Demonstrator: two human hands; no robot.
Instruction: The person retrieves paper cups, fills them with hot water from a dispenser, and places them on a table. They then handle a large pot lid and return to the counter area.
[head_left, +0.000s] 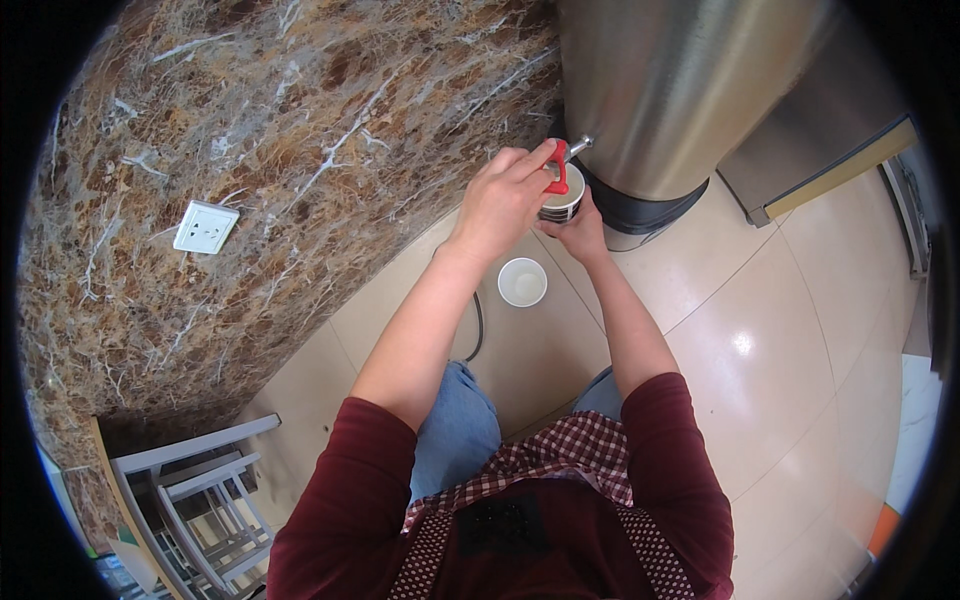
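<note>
My left hand (499, 199) has its fingers on the red handle (559, 174) of a metal tap (579, 145). The tap sticks out low on a tall stainless steel cylinder (645, 97) with a black base. Just below the handle, my right hand (587, 231) grips a paper cup (556, 212) with dark print on its side. Part of the cup's mouth is hidden by the handle and my left fingers; whether liquid is running into it I cannot tell. A second, white cup (523, 282) stands upright on the floor between my forearms.
A brown marbled wall (300, 150) with a white power socket (206, 227) rises on the left. Grey metal racks (202, 495) stand at lower left. A steel cabinet (810, 127) is at upper right. A dark cable (479, 330) lies on the tiled floor (750, 405).
</note>
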